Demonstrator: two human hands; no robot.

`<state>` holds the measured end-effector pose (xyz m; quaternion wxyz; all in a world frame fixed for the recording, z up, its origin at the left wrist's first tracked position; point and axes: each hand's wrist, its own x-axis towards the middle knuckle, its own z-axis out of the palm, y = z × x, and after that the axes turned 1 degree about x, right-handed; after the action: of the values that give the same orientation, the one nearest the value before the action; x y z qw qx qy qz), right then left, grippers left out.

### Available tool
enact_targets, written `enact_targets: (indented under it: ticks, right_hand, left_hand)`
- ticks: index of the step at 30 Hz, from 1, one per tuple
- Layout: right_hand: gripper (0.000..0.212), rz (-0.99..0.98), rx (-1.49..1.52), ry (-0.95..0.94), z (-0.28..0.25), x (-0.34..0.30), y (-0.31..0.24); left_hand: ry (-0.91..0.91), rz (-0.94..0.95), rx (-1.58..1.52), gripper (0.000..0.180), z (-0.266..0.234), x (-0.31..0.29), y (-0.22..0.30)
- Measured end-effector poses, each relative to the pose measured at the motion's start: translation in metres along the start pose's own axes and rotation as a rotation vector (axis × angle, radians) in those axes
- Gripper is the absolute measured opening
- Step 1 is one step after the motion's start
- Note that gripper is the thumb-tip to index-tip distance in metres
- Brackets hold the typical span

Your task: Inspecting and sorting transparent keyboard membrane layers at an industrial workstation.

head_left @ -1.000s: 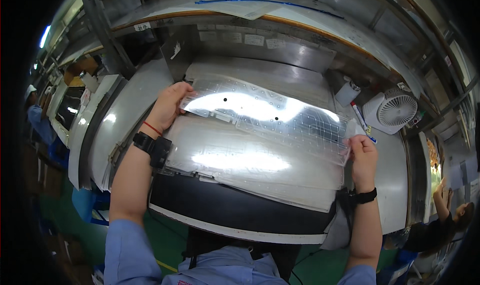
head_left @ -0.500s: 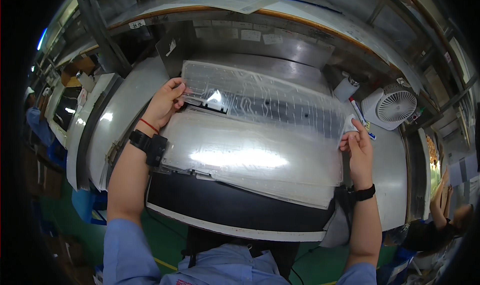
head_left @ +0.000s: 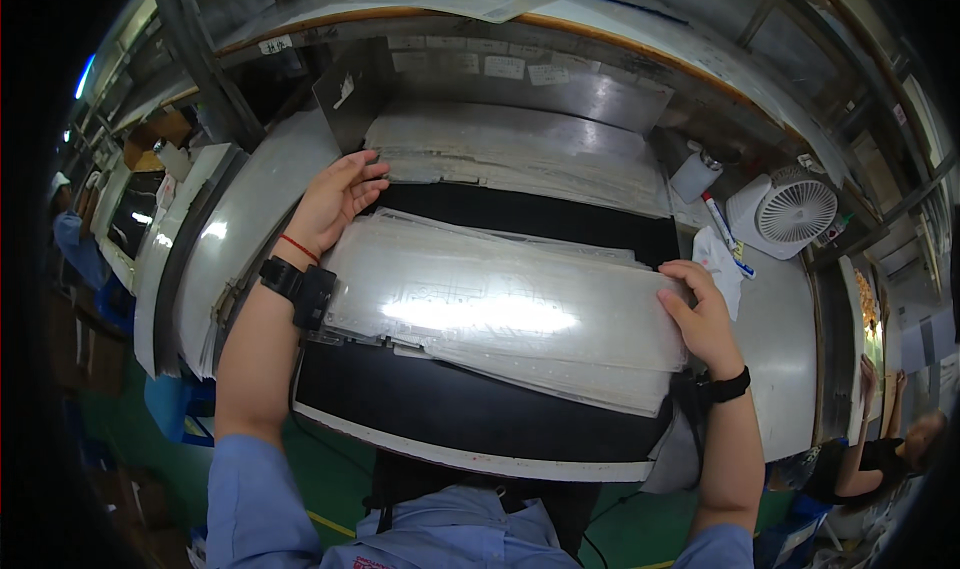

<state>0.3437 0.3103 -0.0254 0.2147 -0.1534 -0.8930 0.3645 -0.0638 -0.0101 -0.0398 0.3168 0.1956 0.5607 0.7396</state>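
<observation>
A near stack of clear plastic sheets [head_left: 470, 279] lies on the black work mat [head_left: 470, 404] in front of me. Behind it, across a dark strip of mat, sits a second stack of similar sheets [head_left: 520, 149]. My left hand [head_left: 338, 201] hovers by the left end of the far stack, fingers apart, with nothing in it. At the right end of the near stack, my right hand [head_left: 704, 314] has its thumb and forefinger apart over the top sheet's corner; whether they touch it is hard to tell. A crumpled white cloth [head_left: 716, 269] lies just beyond that hand.
A white fan [head_left: 785, 214], marker pens [head_left: 727, 231] and a capped bottle [head_left: 694, 176] stand at the back right. An upright metal plate [head_left: 350, 99] borders the far left, and a shelf [head_left: 600, 21] runs overhead. Another person [head_left: 880, 459] works at far right.
The clear sheet stretched between my hands has been set down on the far stack and let go. My right hand has released the white cloth and moved nearer, to the near stack's corner.
</observation>
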Motion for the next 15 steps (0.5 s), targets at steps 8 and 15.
enact_targets:
  ticks: [8,15]
  right_hand:
    - [0.02,0.014,0.245,0.142,-0.003,-0.001,0.0]
    - [0.017,0.035,0.411,0.276,-0.002,0.0,-0.001]
  left_hand:
    - [-0.028,-0.021,0.034,0.034,0.001,-0.001,0.001]
    - [-0.048,-0.087,0.157,0.032,0.013,-0.009,0.007]
